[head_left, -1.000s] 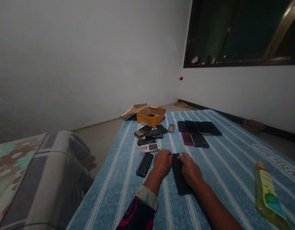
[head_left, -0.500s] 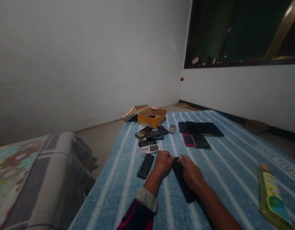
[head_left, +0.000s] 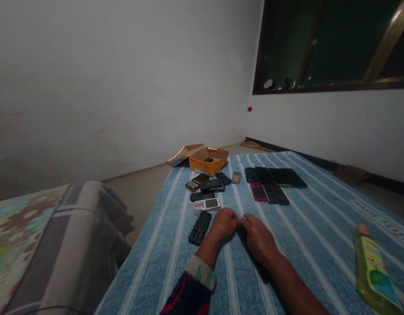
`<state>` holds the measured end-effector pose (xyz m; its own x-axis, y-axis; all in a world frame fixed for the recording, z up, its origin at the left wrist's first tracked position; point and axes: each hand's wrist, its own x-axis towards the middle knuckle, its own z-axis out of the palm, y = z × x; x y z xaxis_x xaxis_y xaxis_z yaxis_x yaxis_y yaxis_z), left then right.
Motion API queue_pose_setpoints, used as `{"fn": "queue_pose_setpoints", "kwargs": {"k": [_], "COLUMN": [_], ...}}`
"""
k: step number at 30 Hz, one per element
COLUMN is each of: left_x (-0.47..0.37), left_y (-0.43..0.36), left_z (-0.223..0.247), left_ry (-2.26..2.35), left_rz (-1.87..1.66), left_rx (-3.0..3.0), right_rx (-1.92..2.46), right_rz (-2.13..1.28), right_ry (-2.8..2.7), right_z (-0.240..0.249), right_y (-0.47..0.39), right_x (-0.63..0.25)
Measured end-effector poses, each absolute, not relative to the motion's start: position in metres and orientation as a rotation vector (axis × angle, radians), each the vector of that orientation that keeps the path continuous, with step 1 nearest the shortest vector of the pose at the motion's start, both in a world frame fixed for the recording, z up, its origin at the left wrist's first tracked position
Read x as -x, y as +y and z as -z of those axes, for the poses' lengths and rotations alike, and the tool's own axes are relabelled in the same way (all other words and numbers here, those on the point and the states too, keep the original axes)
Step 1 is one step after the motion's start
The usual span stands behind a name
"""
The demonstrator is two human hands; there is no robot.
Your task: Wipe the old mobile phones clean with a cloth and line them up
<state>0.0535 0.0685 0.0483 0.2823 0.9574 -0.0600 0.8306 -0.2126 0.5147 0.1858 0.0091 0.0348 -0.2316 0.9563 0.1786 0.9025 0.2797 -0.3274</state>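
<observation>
Dark flat device: held in the right hand, low over the blue striped cloth; mostly hidden, with only a narrow dark strip showing
Patterned bedding: far left, floral beside grey, apart from the striped cloth
Box lid: tilted beside the left of the orange box
Black keypad phone: on the cloth, just left of the left wrist, slanted, its left edge pixelated
Phone heap: several dark handsets, some overlapping, in front of the box
White phone: lying crosswise between that heap and the keypad phone
Orange box: uncovered, at the cloth's far end, a dark item inside
Left hand: fingers curled in at the device's far end; whether they pinch it, I cannot tell
Silver phone: lying alone beyond the hands
Right hand: wrapped over the device, gripping it, fingertips close to the left hand's
Pink phone: beside two dark handsets
Dark slabs: rowed behind those
Bottle: far right, yellow-green, lying down
</observation>
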Motion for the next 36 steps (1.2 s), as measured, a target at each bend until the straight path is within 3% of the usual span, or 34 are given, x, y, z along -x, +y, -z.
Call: {"fn": "queue_pose_setpoints", "kwargs": {"k": [7,16,36], "left_x": [-0.053,-0.054,-0.052], "left_y": [0.063,0.064,0.063], "left_z": [-0.053,-0.052,-0.051], "left_ry": [1.614,1.607,1.604], "left_rz": [-0.333,-0.310,-0.304], "left_rx": [-2.151,-2.155,-2.164], "right_rx": [1.872,1.718,1.877], "right_rz": [-0.155,-0.205,-0.199], "right_ry": [-2.159,-2.181,-2.126], "right_z": [-0.035,-0.025,-0.032], "right_y": [0.015,0.006,0.013], "right_x": [-0.188,-0.184,-0.188]}}
